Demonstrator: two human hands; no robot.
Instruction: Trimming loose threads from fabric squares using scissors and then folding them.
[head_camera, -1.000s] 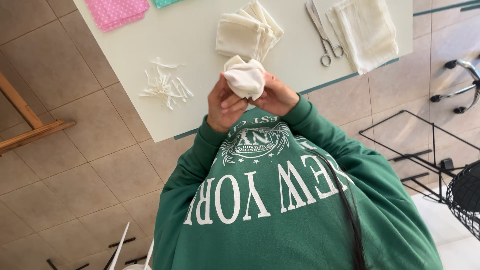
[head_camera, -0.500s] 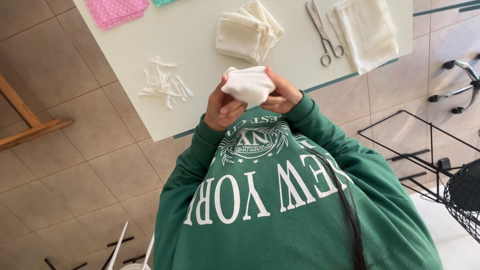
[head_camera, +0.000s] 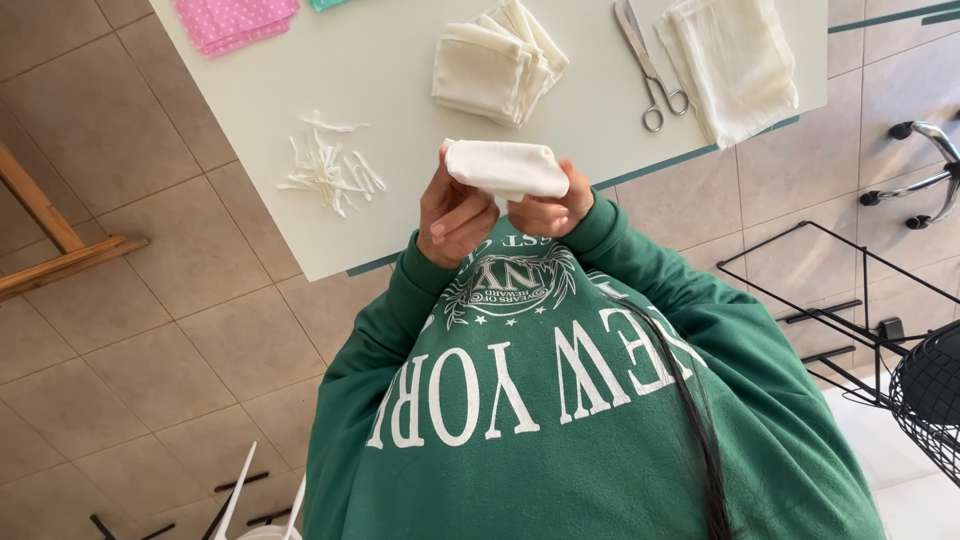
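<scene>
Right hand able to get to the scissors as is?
Probably yes: scissors lie bare on the table just ahead of the right hand, nothing between. But it and the left hand grip the cream cloth.

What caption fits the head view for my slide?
Both hands, left hand and right hand, hold a folded cream cloth above the white table.

A pale, smooth-topped counter with a thin teal edge stands on a floor of beige square tiles. On it lie a folded pink cloth with white dots at the far corner, a loose scatter of thin white strips nearer the front edge, a stack of folded cream fabric pieces, a pair of metal scissors just beside a larger folded cream cloth that overhangs the edge.
</scene>
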